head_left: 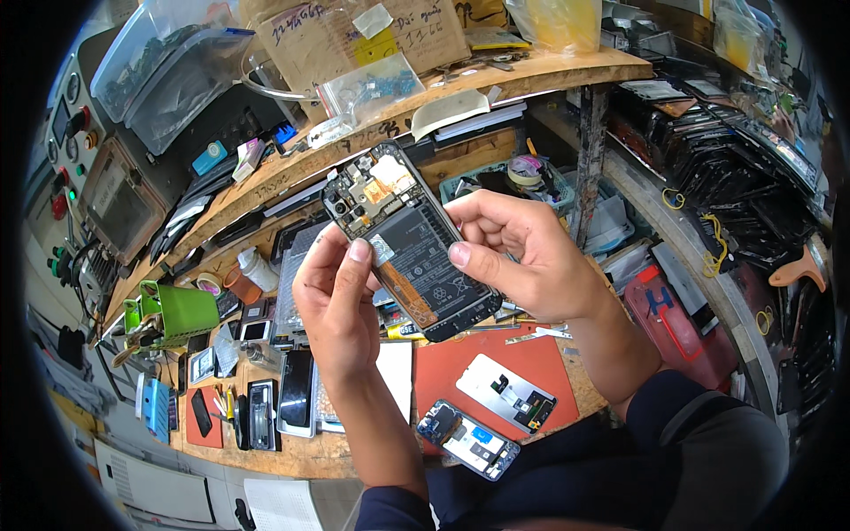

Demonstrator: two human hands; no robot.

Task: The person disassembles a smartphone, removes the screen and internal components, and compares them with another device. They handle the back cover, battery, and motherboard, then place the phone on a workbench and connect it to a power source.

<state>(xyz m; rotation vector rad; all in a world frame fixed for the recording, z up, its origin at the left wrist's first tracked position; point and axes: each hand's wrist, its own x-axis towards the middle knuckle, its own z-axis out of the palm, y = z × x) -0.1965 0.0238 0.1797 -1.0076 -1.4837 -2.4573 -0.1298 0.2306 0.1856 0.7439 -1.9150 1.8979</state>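
Note:
An opened smartphone [416,252] is held up tilted over the bench, its back cover off. Its black battery, orange flex cable and bare circuit board with camera show. My left hand [336,292] grips its left edge, the thumb beside the flex cable. My right hand [518,257] grips the right edge, the thumb on the rim by the battery. Below, on a red-orange mat [567,380], lies a loose screen panel [506,392], silvery side up. Nearer to me rests a second phone frame [469,440] with its inside showing.
A green bin [177,314] with brushes stands at the left, near several phones and a black phone [295,389]. A wooden shelf [531,73] crosses above the bench. Stacks of phone screens [726,133] fill the right side, above a dark red case [677,327].

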